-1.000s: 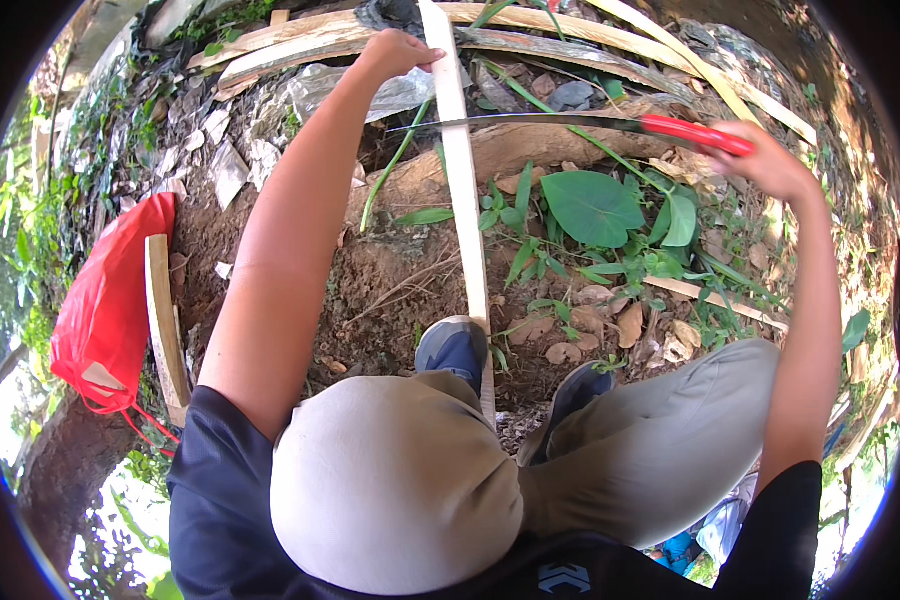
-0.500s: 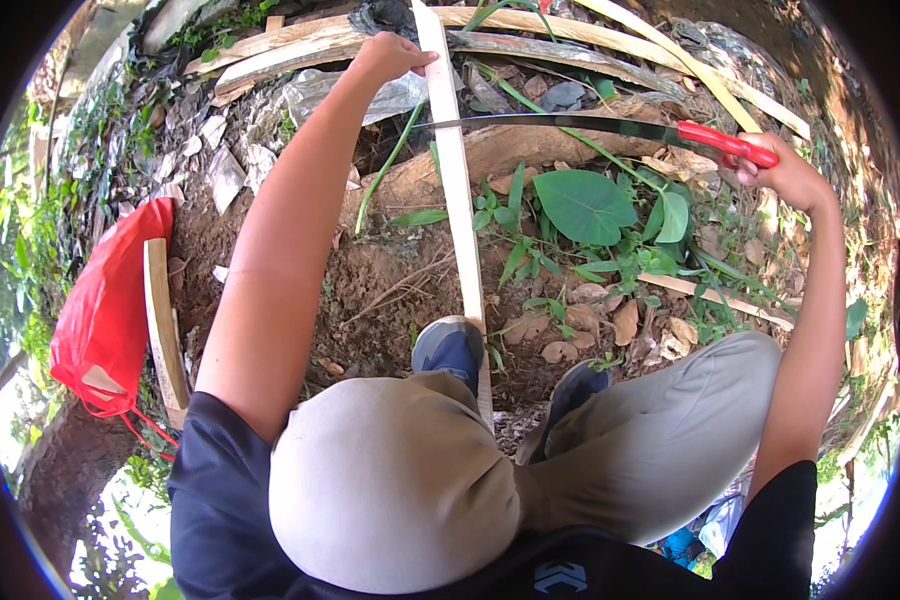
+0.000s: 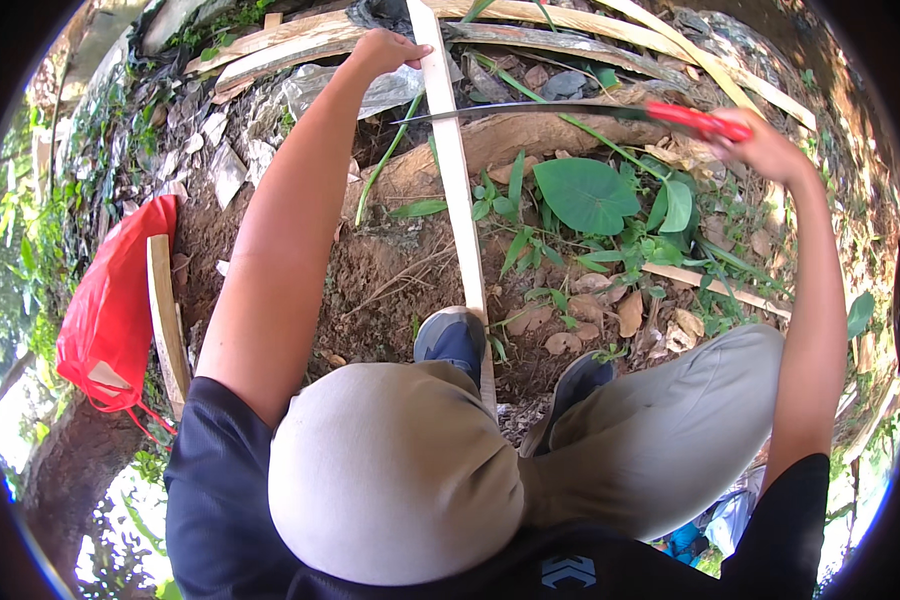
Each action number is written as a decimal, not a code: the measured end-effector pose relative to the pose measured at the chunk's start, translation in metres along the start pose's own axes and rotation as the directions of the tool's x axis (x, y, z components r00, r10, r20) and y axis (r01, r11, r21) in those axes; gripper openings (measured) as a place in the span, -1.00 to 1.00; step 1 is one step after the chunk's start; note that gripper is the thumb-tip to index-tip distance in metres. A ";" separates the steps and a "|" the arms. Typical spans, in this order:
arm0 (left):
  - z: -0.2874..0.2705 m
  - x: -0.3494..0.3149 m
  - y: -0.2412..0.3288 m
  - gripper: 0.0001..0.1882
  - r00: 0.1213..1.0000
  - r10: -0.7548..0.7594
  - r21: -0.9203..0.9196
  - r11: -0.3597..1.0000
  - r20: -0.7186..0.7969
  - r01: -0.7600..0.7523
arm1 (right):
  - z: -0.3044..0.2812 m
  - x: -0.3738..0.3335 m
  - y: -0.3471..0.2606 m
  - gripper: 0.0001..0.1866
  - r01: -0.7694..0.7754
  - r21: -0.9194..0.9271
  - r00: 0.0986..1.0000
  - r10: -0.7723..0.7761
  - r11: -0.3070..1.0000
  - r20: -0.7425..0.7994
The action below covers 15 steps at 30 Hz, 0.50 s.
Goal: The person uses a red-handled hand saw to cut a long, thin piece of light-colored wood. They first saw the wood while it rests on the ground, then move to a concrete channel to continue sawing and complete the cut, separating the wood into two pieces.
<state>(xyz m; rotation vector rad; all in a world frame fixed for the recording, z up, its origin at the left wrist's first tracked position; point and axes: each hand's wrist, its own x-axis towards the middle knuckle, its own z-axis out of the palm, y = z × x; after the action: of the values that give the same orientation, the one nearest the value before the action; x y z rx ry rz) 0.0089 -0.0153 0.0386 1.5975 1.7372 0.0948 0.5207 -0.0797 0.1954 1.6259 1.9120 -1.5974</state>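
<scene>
A long pale wooden strip (image 3: 458, 200) runs away from me, its near part beside my left shoe (image 3: 450, 340). My left hand (image 3: 388, 52) pinches the strip's edge near its far end. My right hand (image 3: 767, 150), slightly blurred, is closed round the red handle of a hand saw (image 3: 550, 108). The saw's long, slightly curved blade lies across the strip a little nearer than my left hand, its tip sticking out past the left edge. Whether the teeth have cut into the wood cannot be made out.
More wooden strips (image 3: 570, 45) lie across the far side. A thick root (image 3: 510, 142) and a broad green leaf (image 3: 586, 196) are beyond my feet. At the left, a red drawstring bag (image 3: 120, 300) sits beside a short wood piece (image 3: 166, 320). Dry leaves litter the soil.
My right hand and the saw have moved left and slightly away from me, so the blade's tip sticks out farther past the strip. The left hand keeps its hold on the strip.
</scene>
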 end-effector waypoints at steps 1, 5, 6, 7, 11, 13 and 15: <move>0.000 0.005 0.000 -0.49 0.999 0.019 0.076 0.997 0.028 -0.021 | 0.013 0.014 -0.011 -0.84 0.161 -0.116 0.987 -0.159 0.980 0.032; -0.004 0.016 0.012 -0.46 0.993 -0.021 0.137 0.990 0.114 0.005 | 0.049 0.045 -0.040 -0.95 0.278 -0.167 0.955 -0.255 0.946 0.150; -0.010 0.010 -0.005 -0.47 0.997 -0.038 0.089 0.996 0.072 0.031 | 0.044 0.045 -0.048 -0.92 0.292 -0.181 0.950 -0.263 0.939 0.168; -0.013 0.009 -0.018 -0.48 1.000 -0.017 0.103 0.995 0.025 0.015 | 0.041 0.029 -0.048 -0.90 0.228 -0.150 0.974 -0.225 0.962 0.034; 0.007 0.017 -0.008 -0.52 0.999 0.008 0.115 0.993 -0.040 -0.003 | -0.018 -0.017 0.010 -0.74 -0.056 -0.086 0.997 0.060 0.995 0.044; 0.007 0.015 -0.007 -0.51 0.998 0.037 0.129 0.991 -0.057 -0.030 | 0.003 -0.004 -0.009 -0.65 0.032 -0.130 0.999 -0.027 0.991 0.038; -0.003 0.018 -0.004 -0.48 0.999 0.004 0.194 0.981 0.054 -0.015 | 0.042 0.035 -0.022 -0.83 0.272 -0.096 0.958 -0.261 0.957 0.116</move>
<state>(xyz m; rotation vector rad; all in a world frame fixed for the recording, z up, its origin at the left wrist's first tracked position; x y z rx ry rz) 0.0053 0.0007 0.0304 1.7321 1.7415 -0.1158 0.4693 -0.0873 0.1667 1.2604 2.1977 -1.5976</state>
